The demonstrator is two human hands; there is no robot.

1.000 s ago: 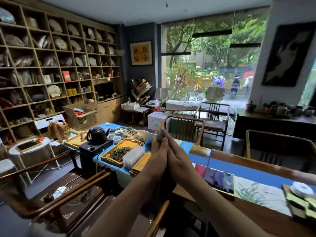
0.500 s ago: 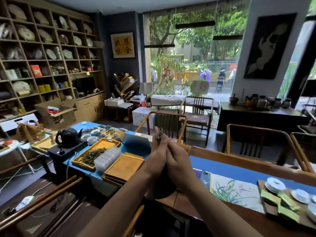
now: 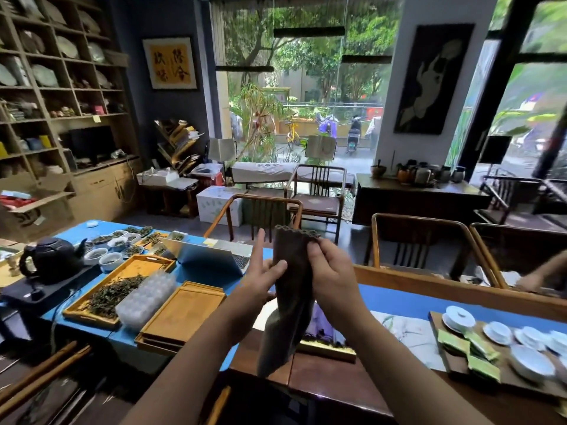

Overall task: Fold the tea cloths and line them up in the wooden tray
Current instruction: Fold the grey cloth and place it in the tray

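A dark tea cloth (image 3: 291,302) hangs between two raised hands, hiding the counter (image 3: 399,299) edge behind it and part of a printed mat. The right hand (image 3: 333,277) covers the cloth's right upper corner; its fingertips cannot be seen against the fabric. At the counter's right end, white cups (image 3: 534,360) blur and are cut off by the frame. Another person's arm (image 3: 543,271) enters from the right edge, its hand smeared. Shelf contents at far left are too blurred to identify.
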